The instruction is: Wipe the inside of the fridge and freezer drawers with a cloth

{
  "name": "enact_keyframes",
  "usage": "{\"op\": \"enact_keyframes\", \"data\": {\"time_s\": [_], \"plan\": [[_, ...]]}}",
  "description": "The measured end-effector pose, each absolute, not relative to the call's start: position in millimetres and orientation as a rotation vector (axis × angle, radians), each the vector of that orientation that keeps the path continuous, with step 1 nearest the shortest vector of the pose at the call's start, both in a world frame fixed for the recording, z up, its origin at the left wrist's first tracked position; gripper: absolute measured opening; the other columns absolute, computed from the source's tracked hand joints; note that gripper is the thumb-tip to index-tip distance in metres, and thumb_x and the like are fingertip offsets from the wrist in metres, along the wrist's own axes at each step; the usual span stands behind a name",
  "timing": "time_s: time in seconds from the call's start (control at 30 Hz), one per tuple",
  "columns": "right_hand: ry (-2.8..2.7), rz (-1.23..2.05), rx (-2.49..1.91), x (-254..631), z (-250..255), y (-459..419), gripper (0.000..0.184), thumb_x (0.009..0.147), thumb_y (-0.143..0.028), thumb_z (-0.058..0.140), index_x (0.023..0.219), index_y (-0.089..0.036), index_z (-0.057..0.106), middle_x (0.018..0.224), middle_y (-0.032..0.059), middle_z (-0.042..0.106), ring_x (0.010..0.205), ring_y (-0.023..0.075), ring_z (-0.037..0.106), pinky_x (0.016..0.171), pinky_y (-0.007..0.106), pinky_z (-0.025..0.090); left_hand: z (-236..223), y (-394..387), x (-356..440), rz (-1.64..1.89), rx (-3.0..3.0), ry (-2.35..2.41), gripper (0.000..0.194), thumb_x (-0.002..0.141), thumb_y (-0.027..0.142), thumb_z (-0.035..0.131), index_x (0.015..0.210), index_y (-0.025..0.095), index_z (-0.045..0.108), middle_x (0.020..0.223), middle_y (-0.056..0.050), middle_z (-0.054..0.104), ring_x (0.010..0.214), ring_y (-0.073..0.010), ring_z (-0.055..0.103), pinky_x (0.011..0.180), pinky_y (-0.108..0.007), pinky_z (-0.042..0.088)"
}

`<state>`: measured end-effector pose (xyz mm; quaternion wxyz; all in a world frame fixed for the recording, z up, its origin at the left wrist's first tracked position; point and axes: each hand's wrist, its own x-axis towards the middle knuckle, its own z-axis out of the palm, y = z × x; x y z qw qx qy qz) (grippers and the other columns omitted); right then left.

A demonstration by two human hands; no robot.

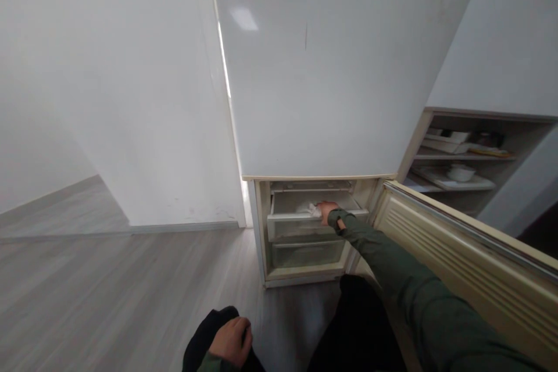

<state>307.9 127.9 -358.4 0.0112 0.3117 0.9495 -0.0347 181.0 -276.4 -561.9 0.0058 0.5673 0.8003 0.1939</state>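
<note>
My right hand [328, 210] reaches into the open lower compartment of a white fridge [322, 70] and presses a white cloth [307, 208] against the top of the upper freezer drawer [300, 224]. The fingers are closed on the cloth. A second clear drawer [307, 253] sits below it. My left hand [231, 340] rests on my left knee near the bottom of the view, fingers curled, holding nothing.
The freezer door [462, 267] stands swung open to the right, close beside my right arm. Behind it are shelves [453, 177] with dishes. A white wall [131, 99] stands left of the fridge, and grey wood floor [108, 290] spreads in front.
</note>
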Motion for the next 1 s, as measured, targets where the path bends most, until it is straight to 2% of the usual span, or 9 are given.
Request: {"op": "enact_keyframes", "data": {"time_s": [0.1,0.23,0.37,0.53,0.67,0.9,1.0], "plan": [[2.913,-0.045,0.916,320.8,-358.1,113.7,0.052,0.070,-0.014,0.072,0.122,-0.016,0.070,0.123,0.0156,0.068,0.112,0.0338,0.066,0.096,0.036,0.053,-561.3,-270.7,185.6,0.632,1.803,2.481,0.032,0.093,0.011,0.037,0.087,0.008,0.069,0.085,-0.011,0.068,0.084,-0.0235,0.067,0.081,-0.037,0.052],[2.871,-0.014,0.842,336.4,-351.6,93.3,0.048,0.074,-0.012,0.071,0.122,-0.013,0.068,0.120,0.0179,0.068,0.108,0.0327,0.067,0.092,0.034,0.053,-562.8,-263.6,191.1,0.665,1.836,2.443,0.030,0.093,0.012,0.039,0.086,0.010,0.068,0.084,-0.010,0.067,0.082,-0.0225,0.066,0.079,-0.035,0.052],[2.847,0.023,0.789,352.2,-347.9,76.0,0.047,0.074,-0.012,0.073,0.121,-0.007,0.066,0.120,0.0211,0.066,0.109,0.0338,0.066,0.093,0.035,0.052,-563.1,-257.6,194.2,0.730,1.847,2.508,0.027,0.094,0.017,0.043,0.089,0.011,0.068,0.087,-0.010,0.069,0.087,-0.0231,0.066,0.084,-0.036,0.052],[2.789,0.036,0.723,365.7,-352.4,59.4,0.053,0.075,-0.018,0.075,0.125,-0.008,0.061,0.122,0.0192,0.064,0.111,0.0320,0.064,0.095,0.034,0.050,-560.4,-253.1,195.6,0.706,1.863,2.559,0.025,0.090,0.016,0.046,0.091,0.012,0.070,0.091,-0.010,0.071,0.091,-0.0247,0.067,0.087,-0.039,0.051],[2.798,0.046,0.659,376.5,-361.5,48.5,0.050,0.078,-0.018,0.070,0.125,-0.008,0.060,0.121,0.0182,0.063,0.110,0.0322,0.064,0.094,0.036,0.050,-565.9,-253.0,194.7,0.730,1.881,2.603,0.025,0.090,0.017,0.047,0.093,0.012,0.071,0.093,-0.011,0.072,0.092,-0.0254,0.068,0.088,-0.040,0.052],[2.791,-0.066,0.612,388.8,-371.9,34.5,0.050,0.077,-0.022,0.072,0.124,-0.009,0.061,0.119,0.0182,0.064,0.109,0.0340,0.065,0.093,0.040,0.051,-575.7,-244.0,196.7,0.879,1.938,2.639,0.024,0.092,0.019,0.048,0.099,0.011,0.069,0.098,-0.012,0.071,0.094,-0.0257,0.068,0.089,-0.041,0.052],[2.784,-0.185,0.603,385.9,-371.5,37.7,0.055,0.076,-0.032,0.077,0.124,-0.008,0.062,0.122,0.0193,0.064,0.112,0.0346,0.064,0.096,0.039,0.050,-574.5,-236.3,197.2,0.946,1.955,2.619,0.024,0.093,0.020,0.047,0.100,0.010,0.068,0.097,-0.012,0.071,0.092,-0.0256,0.067,0.086,-0.041,0.053]]}}
